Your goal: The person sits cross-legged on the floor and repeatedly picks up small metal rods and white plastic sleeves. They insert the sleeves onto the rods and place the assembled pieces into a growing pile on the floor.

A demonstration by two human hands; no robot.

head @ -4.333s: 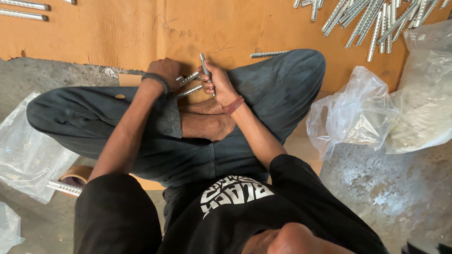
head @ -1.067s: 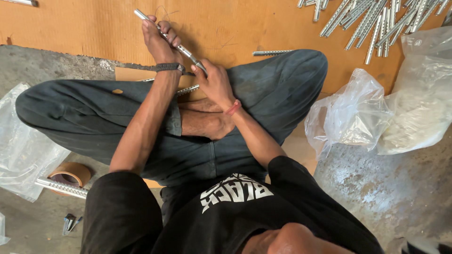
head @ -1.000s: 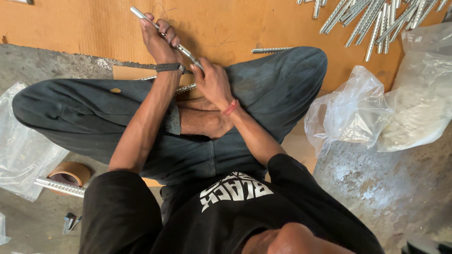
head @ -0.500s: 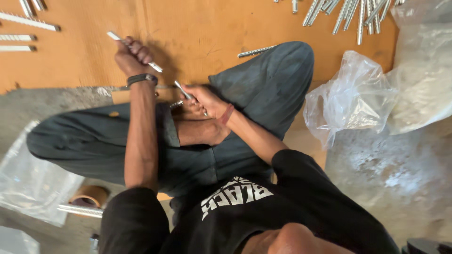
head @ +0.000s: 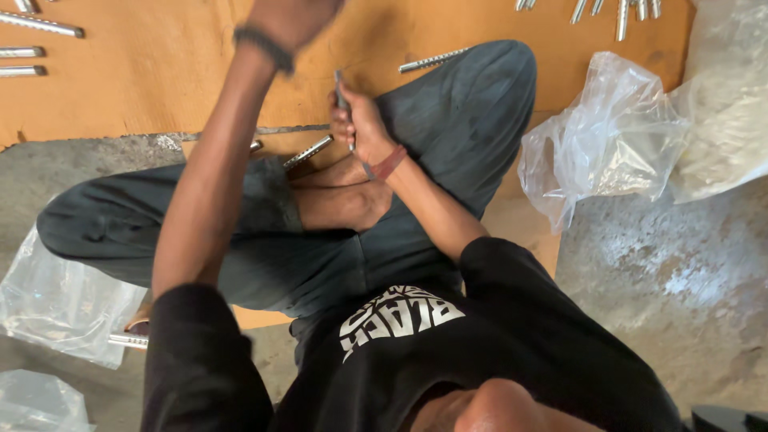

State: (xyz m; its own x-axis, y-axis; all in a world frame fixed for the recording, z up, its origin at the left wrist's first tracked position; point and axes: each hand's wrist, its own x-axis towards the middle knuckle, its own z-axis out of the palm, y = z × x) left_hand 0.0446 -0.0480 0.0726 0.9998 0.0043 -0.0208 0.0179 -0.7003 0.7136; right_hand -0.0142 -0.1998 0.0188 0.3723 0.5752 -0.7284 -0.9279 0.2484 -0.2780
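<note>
I sit cross-legged on a sheet of brown cardboard (head: pixel 160 88). My right hand (head: pixel 362 122), with a red band at the wrist, is closed around a thin ridged metal rod (head: pixel 342 90) that stands nearly upright above my ankle. My left hand (head: pixel 290 18), with a black wristband, is stretched far forward over the cardboard. It is blurred and cut off by the top edge, so what it holds is hidden. Another ridged rod (head: pixel 308 150) lies by my shin, just left of my right hand.
Finished rods (head: pixel 40 24) lie in a row at the cardboard's top left; one rod (head: pixel 432 60) rests past my knee and several rods (head: pixel 624 12) lie at top right. Clear plastic bags (head: pixel 608 136) sit on the concrete at right, another bag (head: pixel 64 304) at left.
My left hand has reached farther forward, up to the frame's top edge. My right hand has turned its rod from slanted to nearly upright. The view has tilted nearer to my body.
</note>
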